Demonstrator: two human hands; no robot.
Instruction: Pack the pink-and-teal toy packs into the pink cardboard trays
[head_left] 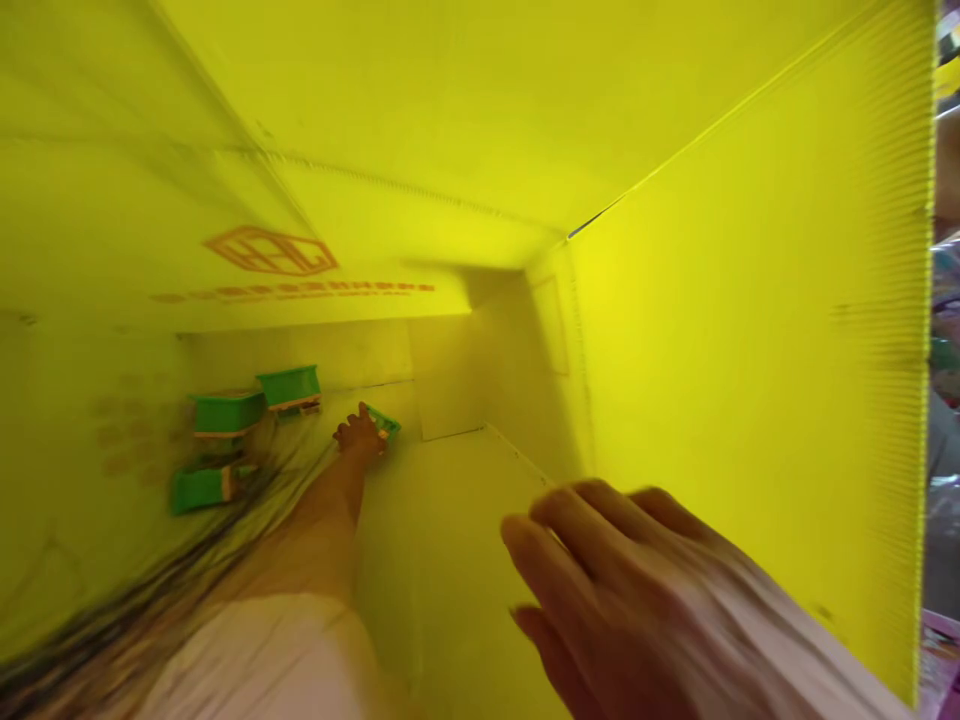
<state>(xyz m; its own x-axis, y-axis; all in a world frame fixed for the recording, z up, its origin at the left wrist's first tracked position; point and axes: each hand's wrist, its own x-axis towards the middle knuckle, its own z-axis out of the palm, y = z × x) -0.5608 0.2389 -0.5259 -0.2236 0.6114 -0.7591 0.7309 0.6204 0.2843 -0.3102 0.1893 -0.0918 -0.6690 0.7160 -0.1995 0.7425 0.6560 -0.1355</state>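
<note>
In the head view, a large yellow box [735,330] of corrugated plastic sheet surrounds nearly everything. Its walls are smooth and matt, with ribbed crease lines along the folds and a fluted cut edge running down the right side of the frame. A red hexagonal printed logo [271,250] with a line of blurred lettering beneath it marks the panel at upper left.

The left hand [358,438] reaches deep into the box, left of the frame's centre. Its fingers are bent at a small green plastic container [390,427], which it partly covers; whether they have closed on it cannot be told. The right hand [622,590], blurred at lower right, has its back to the camera, fingers loosely bent and thumb set apart; nothing shows in its grasp, though the palm is hidden.

At the left of the frame are three more green plastic containers [227,412] with straight sides and orange-tan edges: two near each other above, one below them, looking tipped on its side.

Dark strands of hair [217,535] cross the lower left, in front of the left forearm and part of the box floor. A pale sleeve [255,650] fills the bottom left. Beyond the fluted edge, at far right, is a strip of blurred, mixed-coloured items [945,380].
</note>
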